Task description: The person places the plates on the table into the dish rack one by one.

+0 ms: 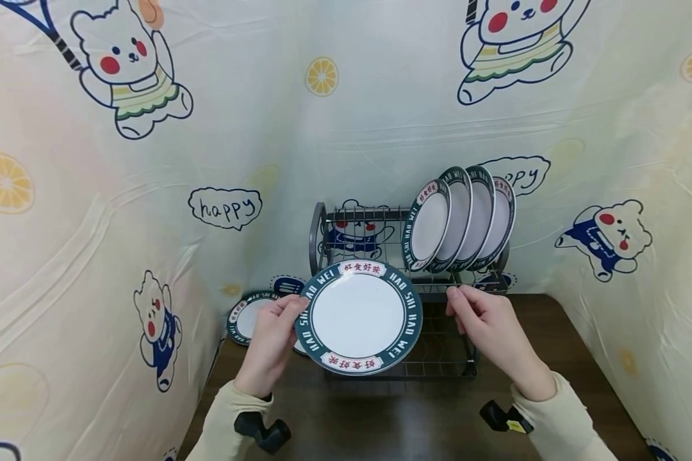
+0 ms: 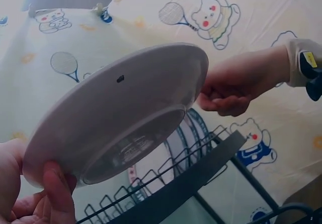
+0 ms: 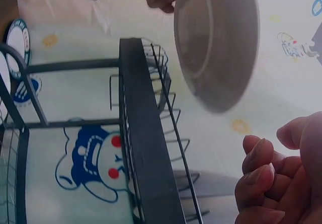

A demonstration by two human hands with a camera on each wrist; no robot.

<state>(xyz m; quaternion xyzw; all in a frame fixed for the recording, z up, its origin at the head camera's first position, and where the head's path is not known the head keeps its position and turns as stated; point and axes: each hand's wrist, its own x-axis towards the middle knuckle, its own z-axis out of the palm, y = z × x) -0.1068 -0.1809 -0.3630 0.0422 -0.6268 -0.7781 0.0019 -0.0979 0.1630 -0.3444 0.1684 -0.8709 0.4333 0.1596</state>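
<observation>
The left hand pinches a round white dinner plate at about 9 o'clock on its rim, thumb on the face and bent fingers against the underside. That plate, banded in dark green with "HAO SHI HAO WEI" lettering, is held up in the air, its face towards the head camera, before a dark wire dish rack. A small dark mark shows on its underside near the rim. At 3 o'clock from the plate, the right hand holds nothing; its fingers bend loosely side by side, the thumb apart from them in the right wrist view. Towards 2 o'clock, four matching green-rimmed plates stand tilted and overlapping in the rack's upper tier. At 9 o'clock, partly behind the left hand, other green-rimmed plates show at the edge of the dark brown table; I cannot tell whether they touch each other. A pale bear-print cloth hangs behind, with a "happy" cloud at 10 o'clock and an orange slice near 12
</observation>
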